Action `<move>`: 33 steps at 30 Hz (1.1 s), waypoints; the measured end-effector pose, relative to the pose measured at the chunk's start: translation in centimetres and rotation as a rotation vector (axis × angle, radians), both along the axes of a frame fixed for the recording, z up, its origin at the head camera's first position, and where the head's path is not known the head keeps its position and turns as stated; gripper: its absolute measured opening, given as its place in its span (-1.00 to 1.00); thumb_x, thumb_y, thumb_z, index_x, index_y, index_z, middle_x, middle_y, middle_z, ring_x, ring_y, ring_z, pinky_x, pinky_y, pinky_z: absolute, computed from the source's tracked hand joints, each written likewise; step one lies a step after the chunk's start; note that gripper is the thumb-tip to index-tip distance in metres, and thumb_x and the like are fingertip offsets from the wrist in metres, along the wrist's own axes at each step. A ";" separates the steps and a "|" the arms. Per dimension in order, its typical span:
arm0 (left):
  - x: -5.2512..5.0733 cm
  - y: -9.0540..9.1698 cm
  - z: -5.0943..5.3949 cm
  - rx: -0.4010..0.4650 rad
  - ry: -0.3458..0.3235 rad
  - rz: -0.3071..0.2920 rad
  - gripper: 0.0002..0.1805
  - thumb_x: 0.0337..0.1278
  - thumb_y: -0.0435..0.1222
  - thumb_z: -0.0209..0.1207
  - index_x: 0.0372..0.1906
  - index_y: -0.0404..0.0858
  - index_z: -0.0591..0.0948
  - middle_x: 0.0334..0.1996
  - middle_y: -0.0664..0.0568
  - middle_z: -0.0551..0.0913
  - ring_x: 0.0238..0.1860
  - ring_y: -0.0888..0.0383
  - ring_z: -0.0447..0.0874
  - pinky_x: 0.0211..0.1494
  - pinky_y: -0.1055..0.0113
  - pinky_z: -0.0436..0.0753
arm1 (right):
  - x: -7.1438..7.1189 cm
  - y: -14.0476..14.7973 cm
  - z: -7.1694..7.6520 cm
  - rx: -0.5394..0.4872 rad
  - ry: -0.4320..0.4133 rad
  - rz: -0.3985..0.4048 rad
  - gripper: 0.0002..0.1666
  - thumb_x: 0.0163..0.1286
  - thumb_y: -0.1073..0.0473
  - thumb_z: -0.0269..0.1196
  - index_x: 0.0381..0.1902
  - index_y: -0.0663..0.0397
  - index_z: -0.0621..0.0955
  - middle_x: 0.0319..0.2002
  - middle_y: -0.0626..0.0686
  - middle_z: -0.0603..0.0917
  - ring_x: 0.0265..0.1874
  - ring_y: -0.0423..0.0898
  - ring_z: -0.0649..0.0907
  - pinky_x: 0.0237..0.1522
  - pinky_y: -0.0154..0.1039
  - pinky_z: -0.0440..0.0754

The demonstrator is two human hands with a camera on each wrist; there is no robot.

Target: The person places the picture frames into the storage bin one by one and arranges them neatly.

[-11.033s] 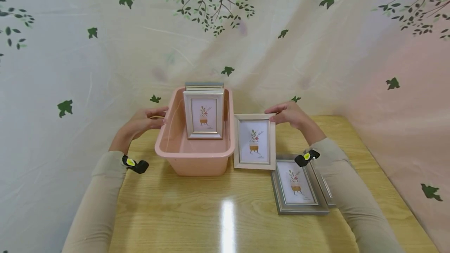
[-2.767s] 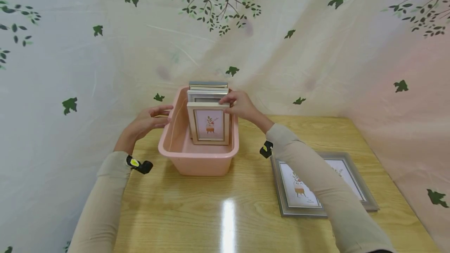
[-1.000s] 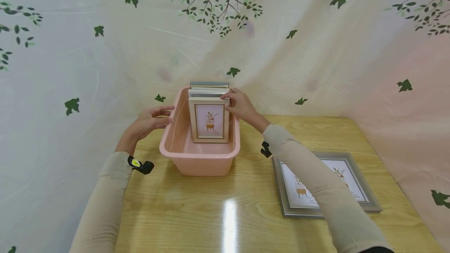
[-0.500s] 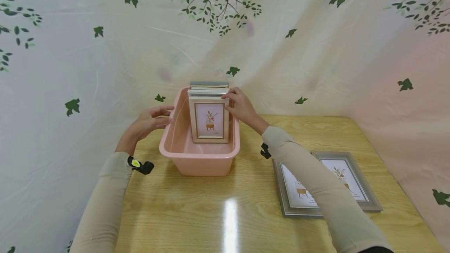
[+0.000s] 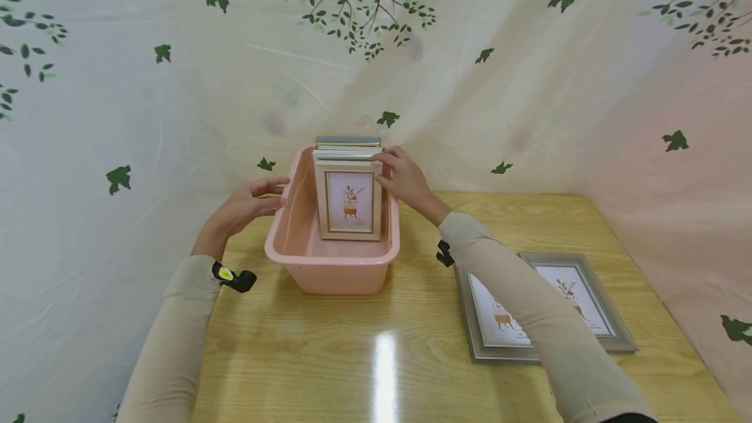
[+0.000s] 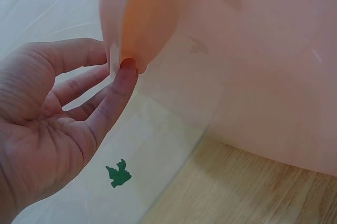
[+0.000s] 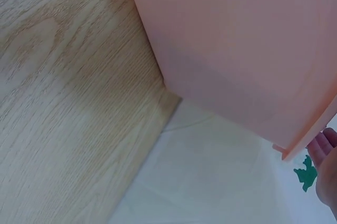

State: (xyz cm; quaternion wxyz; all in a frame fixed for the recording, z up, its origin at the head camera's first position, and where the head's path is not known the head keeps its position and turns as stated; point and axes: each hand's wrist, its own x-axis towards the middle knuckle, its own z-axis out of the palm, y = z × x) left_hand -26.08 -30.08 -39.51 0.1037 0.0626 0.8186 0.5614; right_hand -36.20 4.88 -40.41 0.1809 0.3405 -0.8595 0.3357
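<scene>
Inside the pink basin (image 5: 331,277) several picture frames stand upright one behind another. Frontmost is a cream frame (image 5: 350,236) with a plant print; silver edges (image 5: 343,156) show behind it. At its upper right corner my right hand (image 5: 405,181) pinches the cream frame, the fingertips partly hidden. My left hand (image 5: 243,206) holds the basin's left rim, and in the left wrist view the thumb and fingers of the left hand (image 6: 63,108) meet the pink rim (image 6: 113,29). Only part of the right hand (image 7: 326,161) shows in the right wrist view, beside the rim (image 7: 310,129).
Two grey frames lie on the wooden table (image 5: 305,358) at the right, the left one (image 5: 505,354) partly under my right forearm and the other (image 5: 623,339) beside it. A pale curtain (image 5: 235,83) with leaf prints hangs behind the table.
The cream frame, earlier held outside the basin on its right, now stands inside it, tilted back closer to the frames behind. My left hand has stayed at the rim.
</scene>
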 end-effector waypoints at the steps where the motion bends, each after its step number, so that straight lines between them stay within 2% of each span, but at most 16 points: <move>1: 0.0 0.0 0.0 0.003 0.000 -0.001 -0.27 0.44 -0.27 0.21 0.60 -0.20 0.21 0.46 -0.25 0.34 0.15 0.23 0.60 0.09 0.50 0.66 | 0.1 0.1 0.0 -0.004 -0.006 -0.004 -0.55 0.33 0.26 0.41 0.18 0.15 0.66 0.13 0.19 0.59 -0.09 0.06 0.60 0.02 -0.06 0.68; 6: 0.0 0.1 0.0 0.017 0.001 -0.005 -0.27 0.44 -0.28 0.20 0.60 -0.21 0.20 0.46 -0.27 0.33 0.05 0.37 0.60 0.08 0.52 0.65 | 0.2 0.8 0.0 -0.029 -0.011 -0.021 -0.51 0.35 0.21 0.41 0.22 0.17 0.64 0.18 0.17 0.60 0.04 0.09 0.63 0.10 -0.04 0.68; 12: -0.1 -0.1 -0.1 0.002 0.009 -0.009 -0.26 0.43 -0.23 0.22 0.60 -0.19 0.21 0.45 -0.26 0.33 0.11 0.27 0.58 0.10 0.51 0.65 | 0.3 2.0 -0.2 -0.059 -0.003 -0.032 -0.48 0.37 0.15 0.39 0.25 0.15 0.62 0.20 0.15 0.62 0.17 0.10 0.62 0.21 0.01 0.65; 18: -0.2 0.0 -0.3 -0.006 0.014 -0.003 -0.26 0.43 -0.23 0.22 0.59 -0.21 0.21 0.44 -0.27 0.34 0.15 0.21 0.58 0.12 0.48 0.66 | 0.6 3.6 -0.1 -0.087 -0.015 -0.038 -0.47 0.40 0.14 0.37 0.28 0.15 0.61 0.20 0.19 0.63 0.14 0.10 0.63 0.14 0.03 0.67; 22: -0.1 0.1 -0.4 -0.001 0.008 0.003 -0.27 0.44 -0.24 0.21 0.59 -0.20 0.22 0.44 -0.26 0.34 0.14 0.24 0.58 0.15 0.45 0.67 | 0.8 5.0 -0.4 -0.066 -0.033 -0.038 -0.46 0.39 0.14 0.37 0.29 0.16 0.60 0.17 0.21 0.64 0.09 0.12 0.62 0.12 0.06 0.66; 28: -0.1 0.0 -0.4 -0.010 0.005 0.006 -0.27 0.44 -0.22 0.21 0.59 -0.18 0.22 0.44 -0.23 0.35 0.13 0.28 0.58 0.19 0.43 0.66 | 1.3 7.7 -1.0 -0.011 -0.106 -0.032 -0.44 0.41 0.08 0.36 0.31 0.12 0.59 0.08 0.23 0.66 0.07 0.15 0.61 0.11 0.11 0.64; 33: 0.0 -0.1 -0.3 -0.023 0.010 0.001 -0.26 0.43 -0.19 0.22 0.59 -0.17 0.22 0.45 -0.23 0.35 0.17 0.21 0.57 0.23 0.38 0.65 | 1.6 10.1 -1.9 0.038 -0.173 -0.053 -0.44 0.42 0.07 0.36 0.30 0.14 0.59 0.06 0.26 0.67 0.09 0.20 0.63 0.10 0.18 0.64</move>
